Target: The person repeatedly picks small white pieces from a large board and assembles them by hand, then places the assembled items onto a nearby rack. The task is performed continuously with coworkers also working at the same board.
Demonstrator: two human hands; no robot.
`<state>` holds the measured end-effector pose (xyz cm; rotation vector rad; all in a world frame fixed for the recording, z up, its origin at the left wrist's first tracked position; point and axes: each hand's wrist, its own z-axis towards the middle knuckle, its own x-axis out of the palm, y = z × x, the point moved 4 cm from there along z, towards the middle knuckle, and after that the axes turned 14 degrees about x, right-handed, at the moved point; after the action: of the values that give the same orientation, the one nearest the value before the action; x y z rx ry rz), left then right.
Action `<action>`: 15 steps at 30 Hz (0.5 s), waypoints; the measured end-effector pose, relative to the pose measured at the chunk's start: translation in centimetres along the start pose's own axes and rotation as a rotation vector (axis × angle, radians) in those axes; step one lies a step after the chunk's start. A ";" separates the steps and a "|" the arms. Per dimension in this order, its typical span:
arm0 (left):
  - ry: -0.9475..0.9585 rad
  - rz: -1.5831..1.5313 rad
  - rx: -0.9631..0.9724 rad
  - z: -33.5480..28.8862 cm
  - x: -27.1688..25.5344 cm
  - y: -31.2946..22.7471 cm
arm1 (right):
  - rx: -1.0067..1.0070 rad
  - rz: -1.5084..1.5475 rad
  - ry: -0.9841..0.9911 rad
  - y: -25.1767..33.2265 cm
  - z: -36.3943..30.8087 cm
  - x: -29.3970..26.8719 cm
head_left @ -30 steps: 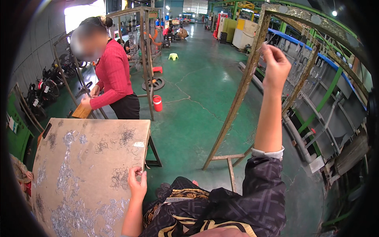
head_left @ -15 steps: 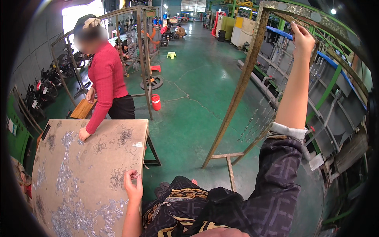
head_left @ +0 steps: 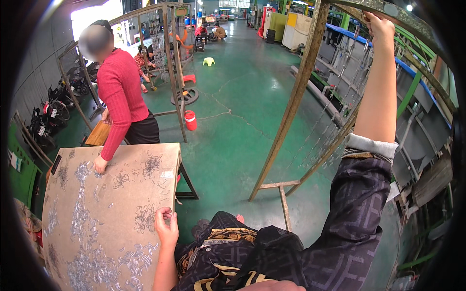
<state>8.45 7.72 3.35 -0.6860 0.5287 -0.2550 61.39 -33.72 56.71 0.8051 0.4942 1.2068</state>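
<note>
Here, left hand on wire hooks, right hand gripping overhead rack

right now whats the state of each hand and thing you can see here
left hand: resting at the board's edge, fingers on small wire pieces
right hand: raised overhead, at the top bar of the metal rack
metal rack: upright on the floor, thin wires hanging from it
board: lying flat, strewn with wire pieces
red bucket: upright on the floor
co-worker's hand: pressed on the board
</note>
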 end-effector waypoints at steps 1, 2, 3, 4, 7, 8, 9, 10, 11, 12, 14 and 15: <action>0.001 -0.008 -0.011 -0.1 0.0 0.2 | -0.009 -0.007 0.011 -0.1 -0.2 0.1; 0.004 -0.019 -0.021 -0.2 0.0 0.4 | -0.020 -0.016 0.020 -0.1 -0.5 0.0; 0.005 -0.019 -0.019 -0.2 0.1 0.3 | -0.031 -0.025 0.029 -0.1 -0.8 -0.1; 0.005 -0.018 -0.016 -0.1 0.1 0.3 | -0.020 -0.005 0.047 -0.2 -1.1 -0.1; 0.006 -0.010 -0.016 -0.5 0.0 0.7 | 0.004 0.029 0.075 -0.4 -3.0 0.5; -0.001 -0.017 -0.009 -0.4 0.2 0.9 | -0.007 0.022 0.058 -0.3 -3.3 0.3; 0.001 -0.027 -0.023 -0.4 0.3 1.0 | -0.018 0.014 0.042 -0.3 -3.4 0.3; 0.003 -0.036 -0.038 -0.5 0.3 1.0 | -0.019 0.023 0.039 -0.3 -3.3 0.4; 0.011 -0.041 -0.053 -0.6 0.2 1.0 | -0.032 0.034 0.021 -0.1 -4.0 0.6; 0.007 -0.042 -0.044 -0.5 0.3 1.0 | -0.045 0.045 0.003 0.2 -4.5 0.7; 0.006 -0.042 -0.026 -0.4 0.5 1.0 | -0.071 -0.023 -0.014 0.4 -2.7 -0.3; 0.010 -0.036 -0.020 -0.4 0.5 1.0 | -0.078 -0.056 -0.020 0.4 -2.0 -0.4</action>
<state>8.75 8.08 2.26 -0.7141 0.5292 -0.2873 59.58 -33.47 55.69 0.7313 0.4479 1.1584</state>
